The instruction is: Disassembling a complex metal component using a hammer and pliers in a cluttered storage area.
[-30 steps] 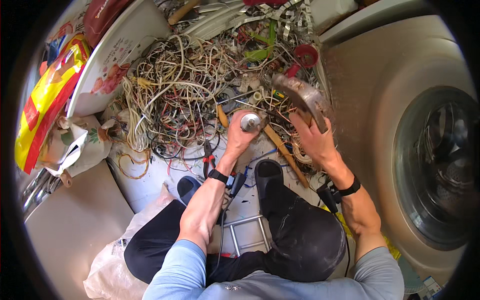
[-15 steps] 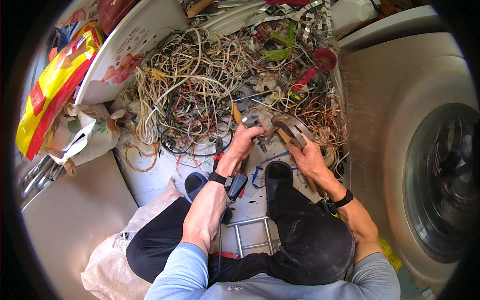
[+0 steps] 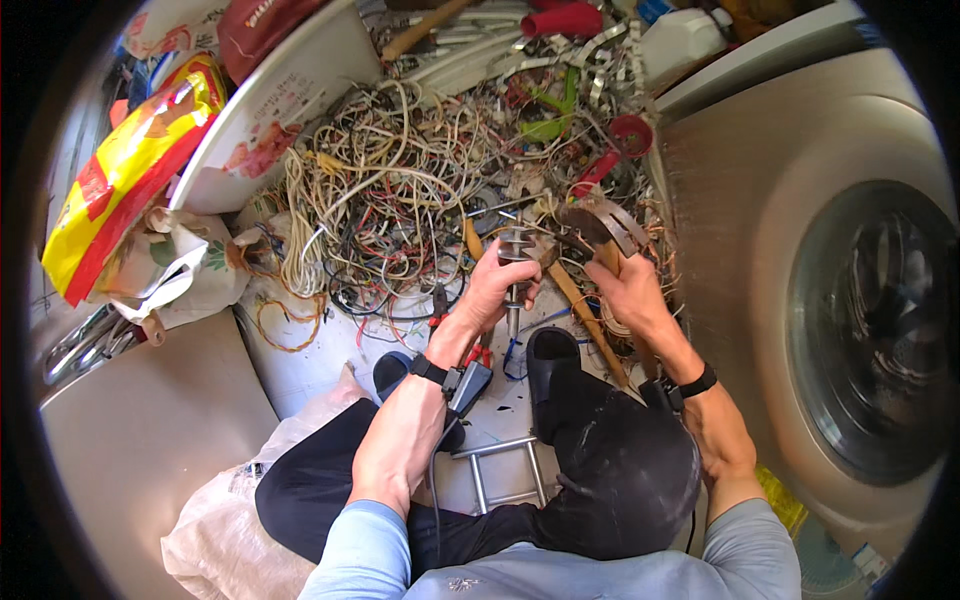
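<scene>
Bright daylight fills the scene, falling from above and the upper left. It glares on the white board (image 3: 290, 110) and the pale floor (image 3: 300, 360). Soft shadows lie beneath the tangled wires (image 3: 390, 200). Fisheye distortion bends the washing machine (image 3: 800, 250) toward the rim, and the corners are black. The centre is sharp; the edges are slightly soft.

Left hand (image 3: 497, 290) wrapped round a ribbed metal spindle (image 3: 514, 262), held upright just above centre. Right hand (image 3: 625, 290) at one o'clock, gripped on a hammer (image 3: 597, 232) with a wooden handle, head just beside the spindle. Tangled wires (image 3: 380, 210) heaped at eleven o'clock. Washing machine drum (image 3: 870, 330) at three o'clock.
</scene>
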Tool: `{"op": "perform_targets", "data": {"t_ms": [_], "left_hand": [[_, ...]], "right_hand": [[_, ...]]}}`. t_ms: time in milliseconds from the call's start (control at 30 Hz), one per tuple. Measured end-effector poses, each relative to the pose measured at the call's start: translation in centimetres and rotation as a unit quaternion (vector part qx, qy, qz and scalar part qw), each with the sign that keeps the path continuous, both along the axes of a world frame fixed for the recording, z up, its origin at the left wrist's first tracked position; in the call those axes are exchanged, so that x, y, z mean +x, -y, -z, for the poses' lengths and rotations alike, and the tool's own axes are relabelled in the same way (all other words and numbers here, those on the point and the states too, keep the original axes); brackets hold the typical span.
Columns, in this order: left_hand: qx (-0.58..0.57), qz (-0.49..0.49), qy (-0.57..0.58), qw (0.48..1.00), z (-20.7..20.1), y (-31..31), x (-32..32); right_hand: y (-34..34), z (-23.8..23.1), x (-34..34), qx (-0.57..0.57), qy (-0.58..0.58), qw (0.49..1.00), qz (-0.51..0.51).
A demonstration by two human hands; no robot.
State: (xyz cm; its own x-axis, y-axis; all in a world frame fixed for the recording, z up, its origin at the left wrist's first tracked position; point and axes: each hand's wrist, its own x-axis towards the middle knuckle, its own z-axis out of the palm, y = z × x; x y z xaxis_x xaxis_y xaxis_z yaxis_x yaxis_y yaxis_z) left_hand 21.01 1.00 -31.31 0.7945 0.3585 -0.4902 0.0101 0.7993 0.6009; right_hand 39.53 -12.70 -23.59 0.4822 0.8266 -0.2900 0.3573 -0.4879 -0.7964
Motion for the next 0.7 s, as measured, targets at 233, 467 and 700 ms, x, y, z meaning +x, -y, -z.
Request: {"op": "perform_targets", "data": {"t_ms": [233,467,700], "left_hand": [[0.106,0.064,0.069,0.990,-16.1,-2.5,-2.7],[0.084,0.035,0.050,0.995,-27.5,1.9,-11.9],[0.045,-0.009,-0.001,0.999,-31.0,6.8,-18.8]], "right_hand": [[-2.5,-19.5,0.3,0.334,0.237,0.910,-0.061],[-2.0,-32.6,-10.2,0.383,-0.013,0.924,-0.006],[0.8,-21.5,-18.1,0.296,-0.148,0.943,-0.048]]}}
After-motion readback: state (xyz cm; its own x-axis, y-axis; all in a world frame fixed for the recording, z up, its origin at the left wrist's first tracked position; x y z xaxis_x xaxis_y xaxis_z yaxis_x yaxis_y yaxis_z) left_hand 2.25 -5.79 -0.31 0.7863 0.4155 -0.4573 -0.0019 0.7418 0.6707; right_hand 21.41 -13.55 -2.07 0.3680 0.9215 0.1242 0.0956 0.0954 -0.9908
